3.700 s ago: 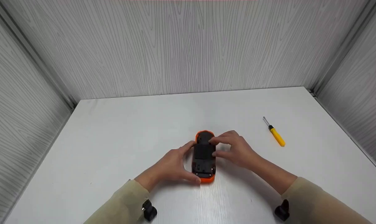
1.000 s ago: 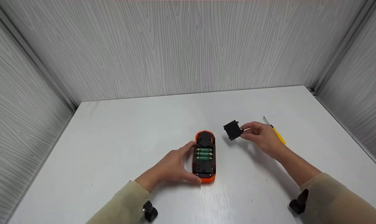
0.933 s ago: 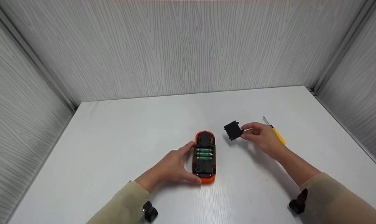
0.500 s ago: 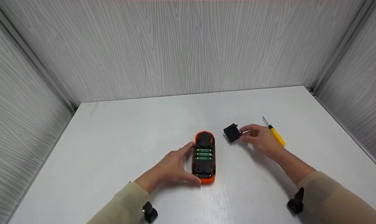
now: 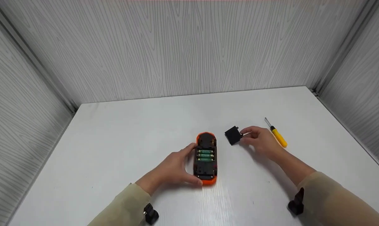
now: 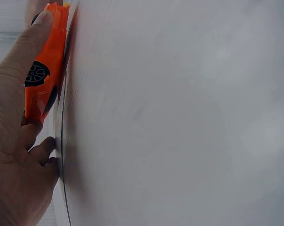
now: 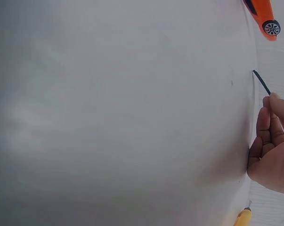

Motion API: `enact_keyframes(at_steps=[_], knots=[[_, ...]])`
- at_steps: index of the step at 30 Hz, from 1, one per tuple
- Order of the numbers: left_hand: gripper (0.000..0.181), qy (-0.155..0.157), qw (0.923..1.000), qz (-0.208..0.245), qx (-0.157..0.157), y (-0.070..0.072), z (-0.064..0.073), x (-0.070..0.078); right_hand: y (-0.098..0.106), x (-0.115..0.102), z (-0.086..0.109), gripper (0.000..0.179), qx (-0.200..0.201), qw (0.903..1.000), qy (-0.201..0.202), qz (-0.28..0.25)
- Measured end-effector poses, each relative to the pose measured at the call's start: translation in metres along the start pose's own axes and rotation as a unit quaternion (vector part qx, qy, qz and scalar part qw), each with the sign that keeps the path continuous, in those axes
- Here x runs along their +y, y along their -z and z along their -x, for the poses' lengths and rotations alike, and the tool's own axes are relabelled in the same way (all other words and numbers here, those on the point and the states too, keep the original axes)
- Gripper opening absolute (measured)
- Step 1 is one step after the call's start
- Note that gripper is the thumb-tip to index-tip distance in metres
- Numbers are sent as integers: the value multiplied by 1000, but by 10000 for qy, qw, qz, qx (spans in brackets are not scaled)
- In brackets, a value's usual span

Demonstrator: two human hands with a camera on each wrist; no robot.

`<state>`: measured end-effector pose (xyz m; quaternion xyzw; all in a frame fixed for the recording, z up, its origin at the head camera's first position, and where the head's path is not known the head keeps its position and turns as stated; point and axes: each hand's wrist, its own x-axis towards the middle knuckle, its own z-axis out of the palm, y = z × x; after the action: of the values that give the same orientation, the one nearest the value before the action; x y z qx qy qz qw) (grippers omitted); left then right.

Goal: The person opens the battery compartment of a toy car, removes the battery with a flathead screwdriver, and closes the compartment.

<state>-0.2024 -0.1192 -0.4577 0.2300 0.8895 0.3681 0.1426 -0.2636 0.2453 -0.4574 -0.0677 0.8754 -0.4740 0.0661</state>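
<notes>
An orange toy car [image 5: 205, 170] lies upside down on the white table, its black underside up. Three green batteries [image 5: 205, 155] sit side by side in its uncovered battery compartment. My left hand [image 5: 173, 167] grips the car between thumb and index finger, at its near and far left parts. In the left wrist view, the thumb lies along the orange car body [image 6: 51, 54] near a black wheel. To the right of the car, my right hand [image 5: 262, 142] pinches a square black battery cover [image 5: 233, 135] by one edge. The right wrist view shows the cover [image 7: 261, 82] edge-on, tilted, one edge at the tabletop.
A yellow-handled screwdriver [image 5: 279, 137] lies on the table just beyond the right hand. White wood-grain panels [image 5: 189, 47] enclose the table [image 5: 129, 131] at the back and both sides.
Earlier the cover was on the car; the right hand has taken it off, exposing the batteries. Over the last second it moved slightly nearer and lower. The left hand and car stay put.
</notes>
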Motion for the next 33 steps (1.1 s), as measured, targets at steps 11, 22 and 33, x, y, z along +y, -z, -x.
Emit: enact_keyframes(at_steps=[11, 22, 33], knots=[[130, 32, 10000, -42, 21, -2, 0, 1, -3, -3, 3, 32, 15, 10000, -25, 66], [129, 83, 10000, 4, 49, -3, 1, 1, -5, -3, 2, 32, -20, 10000, 18, 76], [133, 25, 10000, 34, 58, -2, 0, -2, -6, -2, -3, 31, -121, 9996, 4, 251]])
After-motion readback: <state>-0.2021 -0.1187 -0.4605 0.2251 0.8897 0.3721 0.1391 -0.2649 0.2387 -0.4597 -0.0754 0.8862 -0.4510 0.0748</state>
